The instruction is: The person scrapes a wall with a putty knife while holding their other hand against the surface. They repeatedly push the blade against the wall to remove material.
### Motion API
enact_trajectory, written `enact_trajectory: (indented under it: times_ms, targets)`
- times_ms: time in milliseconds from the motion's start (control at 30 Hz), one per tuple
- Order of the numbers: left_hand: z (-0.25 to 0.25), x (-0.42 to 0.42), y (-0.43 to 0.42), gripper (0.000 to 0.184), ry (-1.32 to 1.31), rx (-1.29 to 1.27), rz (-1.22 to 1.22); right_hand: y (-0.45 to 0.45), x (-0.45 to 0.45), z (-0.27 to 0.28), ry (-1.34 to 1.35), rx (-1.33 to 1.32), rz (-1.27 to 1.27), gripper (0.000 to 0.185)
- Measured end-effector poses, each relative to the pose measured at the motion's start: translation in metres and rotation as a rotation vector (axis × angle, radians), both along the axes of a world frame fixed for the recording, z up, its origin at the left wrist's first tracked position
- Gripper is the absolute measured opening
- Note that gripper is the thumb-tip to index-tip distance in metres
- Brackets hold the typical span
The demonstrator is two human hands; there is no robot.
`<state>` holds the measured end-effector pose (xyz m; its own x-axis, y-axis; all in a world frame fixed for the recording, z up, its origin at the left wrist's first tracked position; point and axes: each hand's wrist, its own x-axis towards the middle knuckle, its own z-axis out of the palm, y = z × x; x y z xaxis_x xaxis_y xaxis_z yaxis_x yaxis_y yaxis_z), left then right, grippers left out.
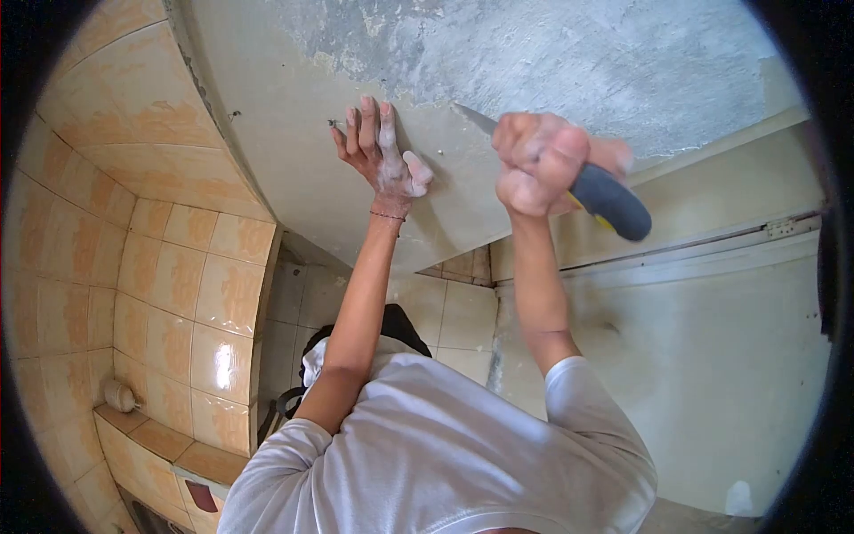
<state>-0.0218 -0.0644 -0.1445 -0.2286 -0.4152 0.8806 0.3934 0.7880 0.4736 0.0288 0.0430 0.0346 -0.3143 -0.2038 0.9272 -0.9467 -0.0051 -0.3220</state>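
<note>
My left hand (382, 153) lies against the painted wall (302, 169) with its fingers spread, holding nothing. White dust coats its thumb and part of the palm side. A putty knife (612, 203) with a dark grey and yellow handle is in my right hand (547, 163), the fist wrapped round it. Its metal blade points up and left, the tip at or close to the wall; actual contact cannot be made out. Just above the blade spreads a rough grey-white patch (569, 71) where the paint is off. Motion slightly blurs the right fist.
Glossy beige and orange tiles (178, 276) cover the wall on the left, with a tiled ledge (160, 433) low down. A small round pale object (120, 395) stands on that ledge. On the right is a pale panel (703, 347) below a ridge. A nail-like bit (334, 123) sticks out near my left fingers.
</note>
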Motion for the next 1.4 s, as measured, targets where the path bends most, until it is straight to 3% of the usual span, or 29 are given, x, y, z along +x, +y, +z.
enact_trajectory:
  times_ms: [33,100,133,200,233,300,333,400,667,867,1000,1033,1067,1167,1200,1267,1300,1400]
  targets:
    - [0.001,-0.003,-0.002,0.075,0.004,-0.002,0.004,-0.006,0.003,0.001,0.004,-0.002,0.004,0.037]
    - [0.000,-0.001,0.000,0.073,0.015,-0.002,0.001,-0.012,0.017,0.004,-0.104,-0.473,0.325,0.040]
    - [0.000,-0.002,0.000,0.073,0.016,-0.001,0.004,-0.010,0.015,0.008,-0.103,-0.472,0.327,0.040]
    - [0.000,-0.001,0.000,0.073,0.014,-0.008,0.005,-0.002,0.010,0.014,0.025,-0.199,0.327,0.022]
    - [0.000,0.000,0.000,0.073,0.012,-0.012,-0.004,-0.004,0.005,0.012,0.025,-0.203,0.318,0.022]
    - [0.000,0.001,0.000,0.074,0.007,-0.008,-0.006,-0.012,-0.003,0.010,0.074,-0.062,-0.101,0.019]
    - [0.001,-0.002,0.000,0.074,0.012,-0.011,-0.007,-0.010,-0.004,0.009,0.080,-0.065,-0.102,0.019]
    - [0.000,-0.001,0.000,0.073,0.019,-0.009,0.006,-0.007,-0.003,0.005,0.055,-0.104,0.166,0.020]
    - [0.000,0.000,0.001,0.070,0.032,-0.010,0.011,-0.036,-0.014,0.009,-0.063,-0.286,0.108,0.023]
    - [0.000,-0.003,0.000,0.068,0.055,0.023,-0.005,-0.020,-0.028,-0.005,0.131,-0.148,0.083,0.018]
    - [-0.002,-0.007,0.001,0.068,0.056,0.013,0.040,-0.025,-0.007,-0.010,0.229,-0.039,-0.122,0.023]
    - [-0.001,-0.005,0.001,0.068,0.055,0.014,0.042,-0.014,0.000,0.019,0.231,0.153,0.129,0.021]
    - [0.000,-0.004,0.001,0.067,0.053,0.017,0.028,-0.017,-0.005,0.014,0.233,0.154,0.134,0.021]
    - [0.001,-0.003,0.001,0.067,0.055,0.023,0.005,-0.026,-0.027,-0.016,0.183,-0.140,-0.194,0.015]
    - [0.001,-0.004,0.001,0.068,0.065,0.024,-0.001,-0.022,-0.022,-0.015,0.185,-0.142,-0.199,0.015]
    - [0.001,-0.005,0.000,0.068,0.049,0.013,0.015,-0.016,-0.006,-0.012,0.330,0.182,-0.328,0.020]
    - [0.000,-0.003,0.000,0.069,0.019,0.005,0.029,-0.025,0.008,0.001,0.102,-0.039,0.070,0.028]
    - [0.000,-0.002,-0.001,0.069,0.035,0.016,-0.010,-0.012,-0.004,0.011,0.188,0.094,0.016,0.024]
